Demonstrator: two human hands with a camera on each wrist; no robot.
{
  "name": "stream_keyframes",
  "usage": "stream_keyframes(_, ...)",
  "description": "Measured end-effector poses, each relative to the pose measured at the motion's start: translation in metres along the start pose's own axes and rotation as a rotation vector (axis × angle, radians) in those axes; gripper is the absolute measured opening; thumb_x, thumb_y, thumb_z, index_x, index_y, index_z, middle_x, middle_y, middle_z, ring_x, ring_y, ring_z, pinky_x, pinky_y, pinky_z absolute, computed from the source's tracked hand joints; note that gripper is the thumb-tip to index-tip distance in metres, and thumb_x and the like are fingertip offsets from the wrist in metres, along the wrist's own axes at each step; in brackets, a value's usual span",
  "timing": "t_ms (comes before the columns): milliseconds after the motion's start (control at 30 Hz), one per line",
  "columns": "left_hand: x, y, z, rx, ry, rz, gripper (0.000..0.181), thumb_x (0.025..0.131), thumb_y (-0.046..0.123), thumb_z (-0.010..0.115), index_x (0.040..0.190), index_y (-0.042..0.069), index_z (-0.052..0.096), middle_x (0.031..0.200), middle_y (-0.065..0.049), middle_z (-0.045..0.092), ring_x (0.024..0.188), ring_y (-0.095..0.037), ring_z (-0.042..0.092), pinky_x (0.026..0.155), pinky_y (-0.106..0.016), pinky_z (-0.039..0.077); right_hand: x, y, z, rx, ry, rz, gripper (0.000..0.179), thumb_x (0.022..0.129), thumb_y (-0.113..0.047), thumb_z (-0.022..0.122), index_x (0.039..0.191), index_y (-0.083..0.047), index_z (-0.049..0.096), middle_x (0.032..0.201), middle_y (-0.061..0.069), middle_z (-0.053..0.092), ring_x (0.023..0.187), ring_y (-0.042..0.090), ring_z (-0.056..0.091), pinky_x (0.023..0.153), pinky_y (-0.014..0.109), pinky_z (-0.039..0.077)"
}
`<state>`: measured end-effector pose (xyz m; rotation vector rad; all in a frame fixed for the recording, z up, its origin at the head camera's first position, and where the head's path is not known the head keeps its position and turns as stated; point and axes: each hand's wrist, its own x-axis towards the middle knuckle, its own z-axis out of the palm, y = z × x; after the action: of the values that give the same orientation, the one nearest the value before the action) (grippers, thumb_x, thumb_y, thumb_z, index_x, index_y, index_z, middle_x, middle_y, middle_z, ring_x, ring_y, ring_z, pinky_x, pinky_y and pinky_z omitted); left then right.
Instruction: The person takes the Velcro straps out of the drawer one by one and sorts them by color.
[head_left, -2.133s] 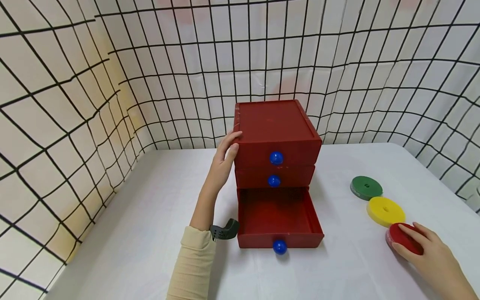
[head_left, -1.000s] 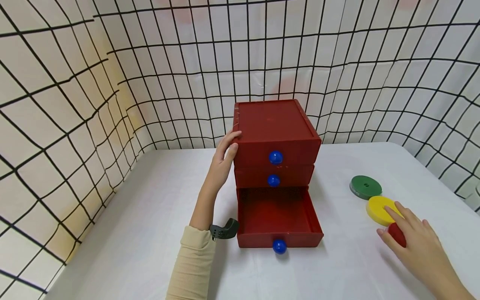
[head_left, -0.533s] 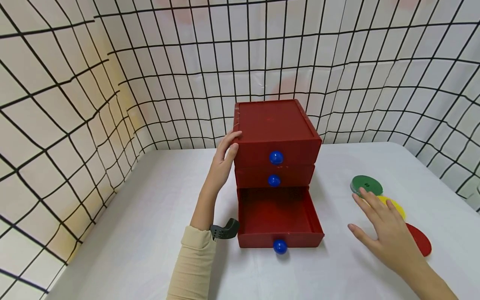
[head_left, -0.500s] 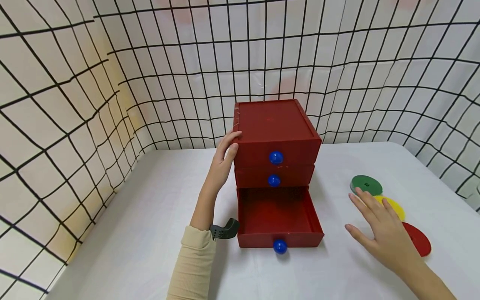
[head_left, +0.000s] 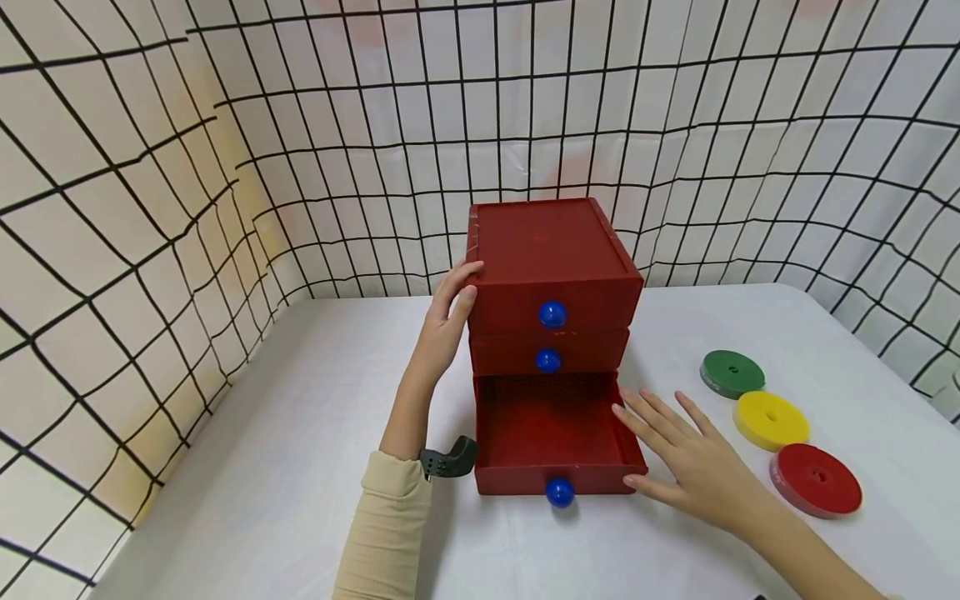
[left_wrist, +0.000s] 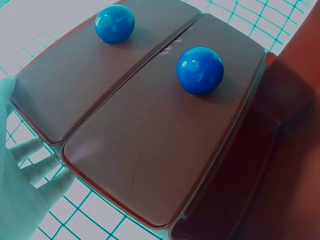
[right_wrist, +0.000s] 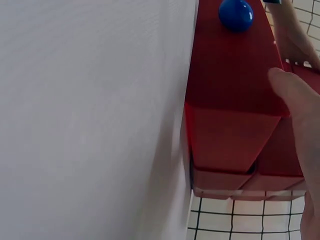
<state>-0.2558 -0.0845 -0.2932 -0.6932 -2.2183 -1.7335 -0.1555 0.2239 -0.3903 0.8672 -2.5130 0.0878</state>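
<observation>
A dark red drawer unit stands mid-table, its drawers fronted by round blue knobs. Its bottom drawer is pulled out and bare inside; the two drawers above are closed. My left hand rests against the unit's upper left side, and its fingers show along that side in the left wrist view. With fingers straight and spread, my right hand is at the right edge of the pulled-out drawer, holding nothing. In the right wrist view the thumb lies close by the drawer front's edge.
To the right, three round discs lie in a slanting row: green, yellow and red. White walls with a black grid enclose the table at the back and sides.
My right hand has let go of the red disc and moved left, past the yellow and green discs, to the bottom drawer. The red disc now lies flat. My left hand has stayed put.
</observation>
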Motion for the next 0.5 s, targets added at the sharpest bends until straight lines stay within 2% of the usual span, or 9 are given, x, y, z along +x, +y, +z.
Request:
stream_keyframes(133, 0.000, 0.000, 0.000, -0.002, -0.002, -0.001, 0.036, 0.099, 0.020, 0.036, 0.134, 0.017, 0.041, 0.149, -0.004, 0.022, 0.138, -0.017, 0.020, 0.108, -0.050, 0.024, 0.007, -0.002, 0.004, -0.003, -0.031, -0.042, 0.086, 0.072, -0.053, 0.066, 0.143, -0.024, 0.027, 0.152, -0.004, 0.021, 0.142, 0.008, 0.000, 0.113, 0.031, -0.014)
stream_keyframes(267, -0.001, 0.001, 0.000, 0.000, -0.003, -0.004, 0.036, 0.099, 0.020, 0.036, 0.134, 0.016, 0.041, 0.150, -0.004, 0.022, 0.138, -0.018, 0.020, 0.108, -0.050, 0.024, 0.012, -0.003, 0.006, -0.012, -0.033, -0.073, 0.086, 0.070, -0.053, 0.067, 0.142, -0.026, 0.029, 0.151, -0.003, 0.022, 0.142, 0.010, -0.003, 0.113, 0.034, -0.014)
stream_keyframes(500, -0.001, 0.001, 0.001, 0.001, -0.004, 0.001, 0.036, 0.099, 0.019, 0.036, 0.134, 0.016, 0.041, 0.150, -0.004, 0.022, 0.138, -0.018, 0.021, 0.108, -0.050, 0.024, 0.015, 0.000, 0.008, -0.026, -0.042, -0.090, 0.084, 0.070, -0.054, 0.067, 0.142, -0.033, 0.029, 0.152, -0.003, 0.019, 0.142, 0.013, -0.005, 0.112, 0.034, -0.016)
